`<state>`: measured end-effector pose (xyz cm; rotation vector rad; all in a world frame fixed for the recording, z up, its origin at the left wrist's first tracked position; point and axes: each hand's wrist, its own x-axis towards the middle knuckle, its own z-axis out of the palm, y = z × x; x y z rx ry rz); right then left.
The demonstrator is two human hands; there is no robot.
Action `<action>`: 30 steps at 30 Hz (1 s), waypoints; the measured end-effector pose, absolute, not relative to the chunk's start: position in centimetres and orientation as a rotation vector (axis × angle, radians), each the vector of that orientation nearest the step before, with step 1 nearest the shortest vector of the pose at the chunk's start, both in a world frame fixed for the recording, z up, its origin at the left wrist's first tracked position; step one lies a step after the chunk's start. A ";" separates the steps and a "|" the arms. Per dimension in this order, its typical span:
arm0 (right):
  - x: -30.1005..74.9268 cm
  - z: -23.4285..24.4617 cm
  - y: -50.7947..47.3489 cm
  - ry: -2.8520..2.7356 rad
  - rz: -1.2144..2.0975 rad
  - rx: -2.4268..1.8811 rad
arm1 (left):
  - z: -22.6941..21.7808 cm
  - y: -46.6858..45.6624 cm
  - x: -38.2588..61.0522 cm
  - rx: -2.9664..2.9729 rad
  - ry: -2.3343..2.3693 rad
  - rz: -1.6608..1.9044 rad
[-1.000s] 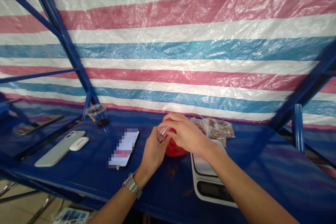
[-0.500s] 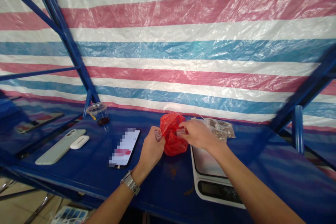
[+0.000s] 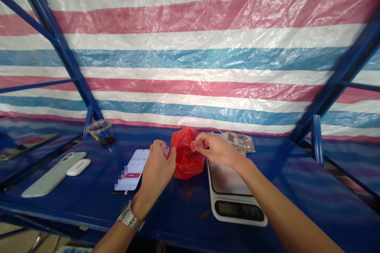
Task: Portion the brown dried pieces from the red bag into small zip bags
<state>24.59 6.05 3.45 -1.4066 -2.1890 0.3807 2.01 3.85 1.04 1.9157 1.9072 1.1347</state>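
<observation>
My left hand (image 3: pixel 156 170) is closed round a small clear plastic bag (image 3: pixel 165 150) pinched at its fingertips, just left of a red plastic bag (image 3: pixel 185 153) lying on the blue shelf (image 3: pixel 89 201). My right hand (image 3: pixel 215 149) pinches another small clear piece (image 3: pixel 194 145) in front of the red bag's top, above the far end of a white digital scale (image 3: pixel 234 191). Behind the right hand lie small clear bags of brown bits (image 3: pixel 239 141).
A phone with a lit screen (image 3: pixel 132 170) lies left of my left hand. Further left are a pale phone case (image 3: pixel 50 174), a white earbud case (image 3: pixel 78 167) and a clear cup with dark liquid (image 3: pixel 102 132). A striped tarp (image 3: pixel 190 47) hangs behind; blue frame posts stand at both sides.
My hands have come apart: the right hand moved off the left hand toward the red bag's top with a small clear piece. The camera view shifted to the right.
</observation>
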 end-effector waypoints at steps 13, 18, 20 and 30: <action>40.3 -4.8 -6.4 -1.558 0.276 -1.783 | 2.5 0.4 5.0 1.873 1.200 1.269; 41.1 -7.4 -7.5 -1.538 -0.111 -1.967 | 2.0 0.1 7.0 1.874 1.059 1.178; 41.7 -8.5 -7.7 -1.521 -0.202 -1.993 | 1.6 0.4 7.4 1.859 1.049 1.169; 37.9 -4.0 -10.0 -1.527 -0.284 -1.827 | 1.4 0.6 7.5 1.772 0.901 1.174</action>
